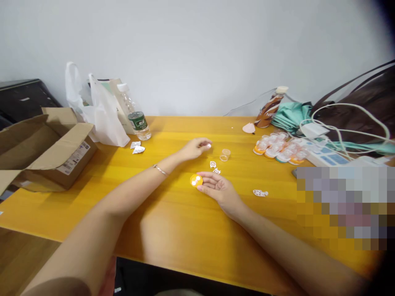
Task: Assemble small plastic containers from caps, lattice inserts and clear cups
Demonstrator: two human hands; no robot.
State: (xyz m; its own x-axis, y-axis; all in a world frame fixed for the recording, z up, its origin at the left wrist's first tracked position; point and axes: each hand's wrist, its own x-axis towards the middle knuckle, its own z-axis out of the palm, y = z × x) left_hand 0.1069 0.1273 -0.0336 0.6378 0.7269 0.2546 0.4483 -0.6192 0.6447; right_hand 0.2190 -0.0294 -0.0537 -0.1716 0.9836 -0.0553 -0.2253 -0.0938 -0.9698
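My right hand (224, 191) holds a small round orange lid (191, 183) by its edge between thumb and fingers, with white pieces lying in it. Farther out, my left hand (195, 149) reaches over the table with its fingers curled together. A small white spot shows at its fingertips; I cannot make out what it is. Right of that hand lies a small clear plastic cup (225, 155). Two white cut-out pieces (212, 164) lie between the cup and my right hand. Another white cut-out piece (261, 193) rests to the right.
On the left are an open cardboard box (61, 152), a white plastic bag (103, 115), a water bottle (138, 121) and crumpled foil (138, 149). At right stand a brown-labelled bottle (270, 109), several clear-topped containers (279, 148), a power strip (327, 156) and cables.
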